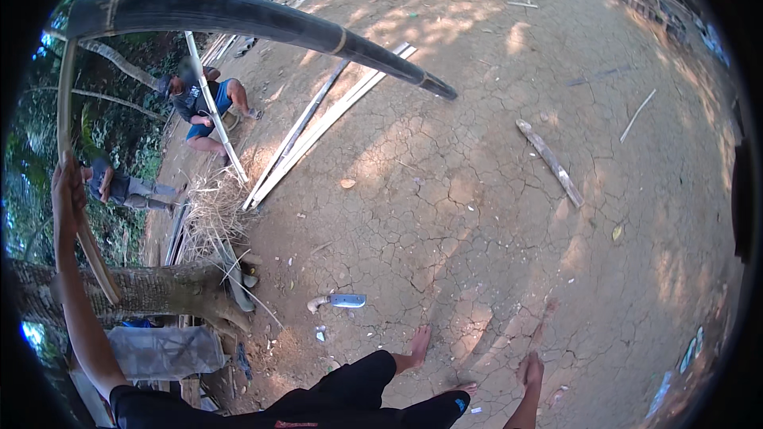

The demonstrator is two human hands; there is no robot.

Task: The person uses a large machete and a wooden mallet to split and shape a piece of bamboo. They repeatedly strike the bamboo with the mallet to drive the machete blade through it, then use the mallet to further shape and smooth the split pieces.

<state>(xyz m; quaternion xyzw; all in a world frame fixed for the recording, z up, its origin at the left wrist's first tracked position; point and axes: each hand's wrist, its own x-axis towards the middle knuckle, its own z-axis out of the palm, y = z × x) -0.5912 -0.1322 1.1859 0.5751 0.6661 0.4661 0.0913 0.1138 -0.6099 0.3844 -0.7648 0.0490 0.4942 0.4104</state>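
High on the left, my left hand point(67, 187) is wrapped round a pale split bamboo strip point(65, 103). Its lower part slants down past my forearm, and its upper end meets the thick end of a dark bamboo pole point(230, 12) in the picture; whether they are joined I cannot tell. This pole arches across the top and tapers toward the ground. Low on the right, my right hand point(531, 369) closes round a brown wooden stick point(545, 324), somewhat blurred against the soil. A broad-bladed knife point(347, 300) with a wooden handle lies on the ground before my bare feet.
A seated person point(208, 103) holds a pale bamboo strip point(213, 107); another person point(119, 183) stands farther left. Split bamboo lengths point(326, 123) lie beside fibrous shavings point(211, 210). A tree trunk point(143, 290) is at left, a short log point(550, 163) on the cracked soil.
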